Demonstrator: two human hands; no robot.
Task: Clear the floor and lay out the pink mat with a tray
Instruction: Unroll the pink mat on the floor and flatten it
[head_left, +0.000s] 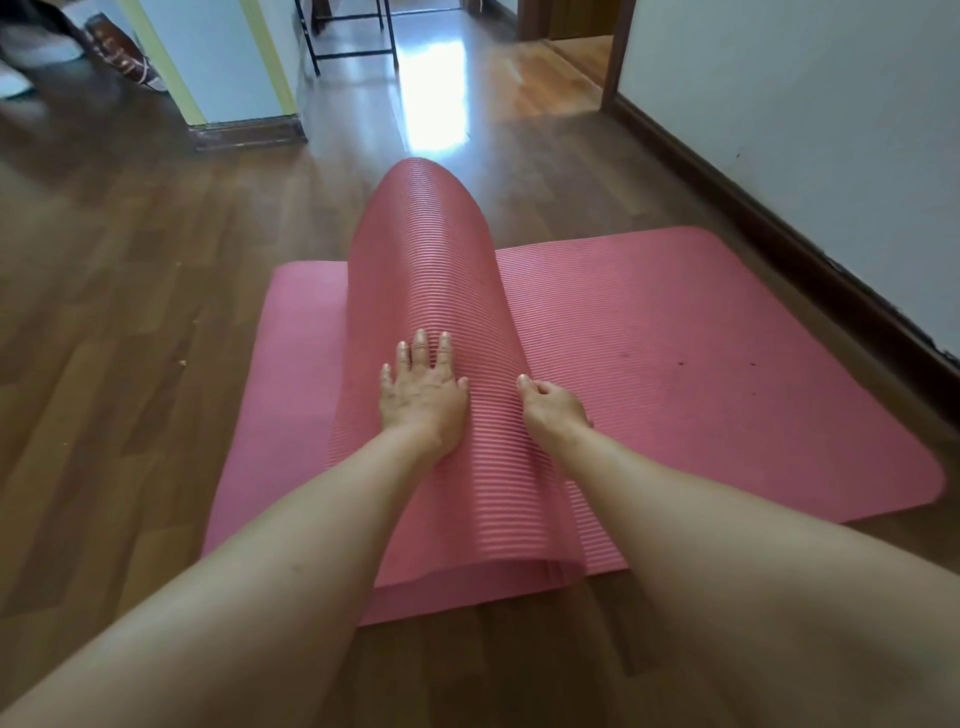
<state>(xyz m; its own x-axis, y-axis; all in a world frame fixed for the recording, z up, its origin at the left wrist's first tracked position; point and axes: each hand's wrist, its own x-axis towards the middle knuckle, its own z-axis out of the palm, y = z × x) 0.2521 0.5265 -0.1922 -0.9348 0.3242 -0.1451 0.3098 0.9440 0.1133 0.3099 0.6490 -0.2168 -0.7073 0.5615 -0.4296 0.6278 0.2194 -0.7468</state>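
Your bare forearms reach forward. Left hand (423, 400) lies flat, fingers spread, pressing on the ribbed pink foam mat (675, 332), half-unrolled on the brown wood-plank floor (130, 312). Right hand (553, 408) sits at the roll's right side, thumb touching it, fingers curled; can't tell if it's grasping.

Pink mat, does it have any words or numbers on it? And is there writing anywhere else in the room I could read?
No text can be read anywhere.
mat: no words or numbers, only ridges and a few dark specks.
bag, far left at the top: a pale pattern, too blurred to tell if any of it is letters.
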